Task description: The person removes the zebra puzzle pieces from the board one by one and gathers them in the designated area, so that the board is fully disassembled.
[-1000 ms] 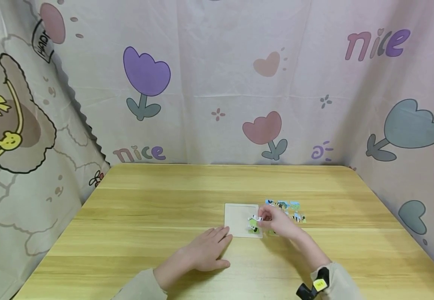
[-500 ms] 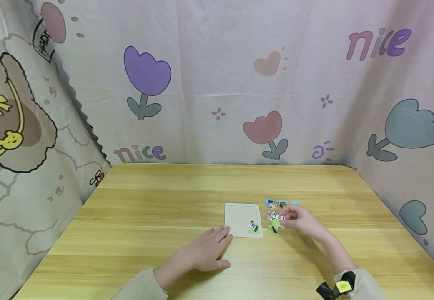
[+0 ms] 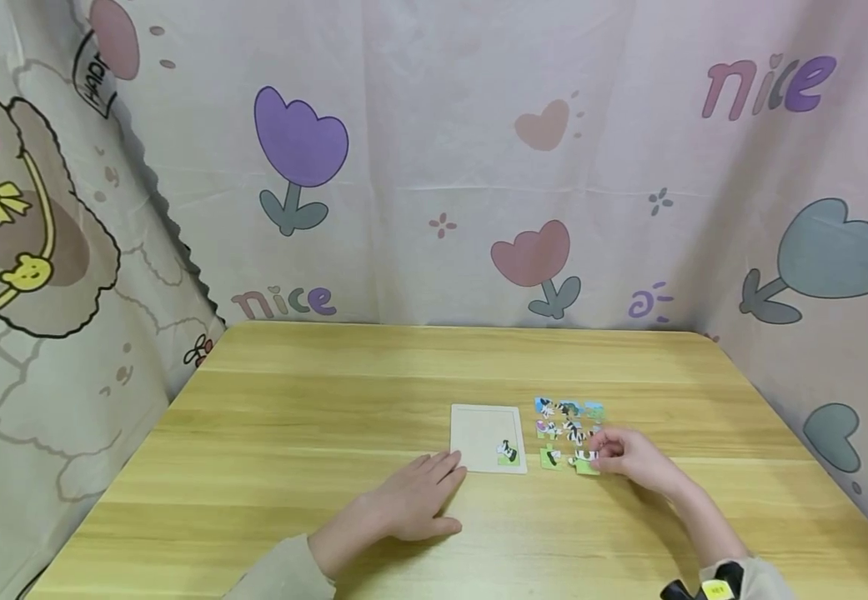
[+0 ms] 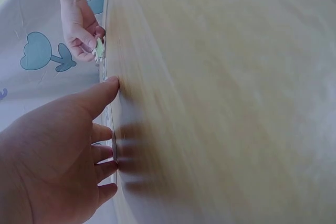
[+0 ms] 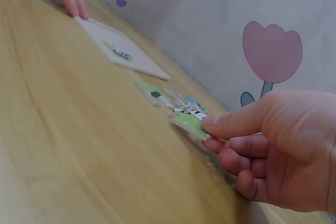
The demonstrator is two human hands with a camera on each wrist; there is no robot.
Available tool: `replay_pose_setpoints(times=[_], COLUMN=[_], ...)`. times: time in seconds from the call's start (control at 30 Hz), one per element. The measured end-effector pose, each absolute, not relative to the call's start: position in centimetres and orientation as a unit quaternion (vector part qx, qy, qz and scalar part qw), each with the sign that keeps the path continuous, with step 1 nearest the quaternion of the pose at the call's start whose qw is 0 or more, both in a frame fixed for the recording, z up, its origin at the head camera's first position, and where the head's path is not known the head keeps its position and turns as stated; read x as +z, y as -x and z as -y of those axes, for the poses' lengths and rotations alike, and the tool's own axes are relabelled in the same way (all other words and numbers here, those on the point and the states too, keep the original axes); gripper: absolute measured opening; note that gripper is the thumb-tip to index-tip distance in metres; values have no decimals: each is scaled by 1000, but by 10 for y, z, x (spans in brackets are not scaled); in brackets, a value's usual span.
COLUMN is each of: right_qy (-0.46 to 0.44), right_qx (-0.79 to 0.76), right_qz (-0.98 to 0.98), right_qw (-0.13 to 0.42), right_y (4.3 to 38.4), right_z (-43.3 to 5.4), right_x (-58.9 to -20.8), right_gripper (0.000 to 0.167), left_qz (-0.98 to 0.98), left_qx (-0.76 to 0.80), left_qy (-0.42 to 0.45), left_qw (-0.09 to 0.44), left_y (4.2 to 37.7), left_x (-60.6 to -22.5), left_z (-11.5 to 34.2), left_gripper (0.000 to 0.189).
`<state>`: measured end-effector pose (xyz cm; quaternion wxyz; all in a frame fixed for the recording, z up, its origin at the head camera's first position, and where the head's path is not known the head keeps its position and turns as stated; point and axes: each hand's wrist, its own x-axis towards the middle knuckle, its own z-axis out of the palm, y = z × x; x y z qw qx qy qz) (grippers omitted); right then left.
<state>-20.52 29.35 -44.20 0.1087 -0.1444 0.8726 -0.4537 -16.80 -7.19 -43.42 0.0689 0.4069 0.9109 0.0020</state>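
Note:
My right hand (image 3: pixel 639 461) pinches a green and white puzzle piece (image 5: pixel 191 123) between thumb and fingers, at the near right of the loose pieces; the right wrist view shows it tilted, just above the table. My left hand (image 3: pixel 418 500) lies with fingers extended, its fingertips at the near left corner of a pale puzzle tray (image 3: pixel 474 433). One puzzle piece with a black and white animal (image 3: pixel 508 452) lies in the tray's near right corner. Several loose puzzle pieces (image 3: pixel 551 457) lie to the tray's right, some partly hidden by my right hand.
The pieces and tray lie on a wood-grain table (image 3: pixel 313 417). A patterned curtain (image 3: pixel 418 150) hangs behind the table and along both sides. A black wrist strap mount (image 3: pixel 726 579) sits on the right sleeve.
My right hand has carried the puzzle piece away from the tray, rightward past the loose pieces to their near right. The left hand has stayed at the tray's corner.

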Motion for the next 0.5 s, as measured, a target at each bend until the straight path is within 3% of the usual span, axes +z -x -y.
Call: replay_pose_setpoints(times=[0.5], right_qy=[103], right_qx=[-362], right_qz=[-926], right_qw=[18], right_y=[200], right_z=[-277], right_x=[-447], right_gripper=[13], left_qz=[-909], left_qx=[3], left_qy=[-410], left_qw=[67], left_y=[169], left_x=[-434], left_z=[72], left_gripper=[71])
